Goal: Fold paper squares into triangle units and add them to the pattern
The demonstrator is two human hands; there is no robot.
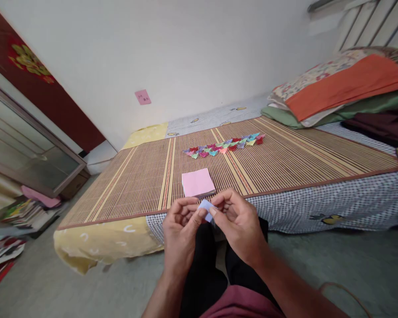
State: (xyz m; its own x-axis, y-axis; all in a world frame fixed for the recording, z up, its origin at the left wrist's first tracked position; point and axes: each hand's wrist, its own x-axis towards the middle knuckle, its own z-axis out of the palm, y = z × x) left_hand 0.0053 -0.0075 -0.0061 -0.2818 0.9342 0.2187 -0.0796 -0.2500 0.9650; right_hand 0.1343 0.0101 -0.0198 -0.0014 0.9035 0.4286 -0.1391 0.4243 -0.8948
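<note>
A small piece of folded pale blue paper (pixel 206 206) is pinched between my two hands, just in front of the bed's near edge. My left hand (pixel 183 225) grips its left side with thumb and fingers, and my right hand (pixel 237 221) presses its right side the same way. Right beyond my fingers lies a stack of square pink paper (pixel 198 182) on the woven mat. Farther back, several small folded paper shapes (pixel 223 148) in many colours stand close together in rows.
The striped woven mat (pixel 146 176) covers much of the bed. Folded bedding (pixel 345 88) with an orange layer is piled at the back right, beside dark cloth (pixel 381 126). Books and papers (pixel 23 214) sit low on the left. A cable (pixel 345 289) lies on the floor at right.
</note>
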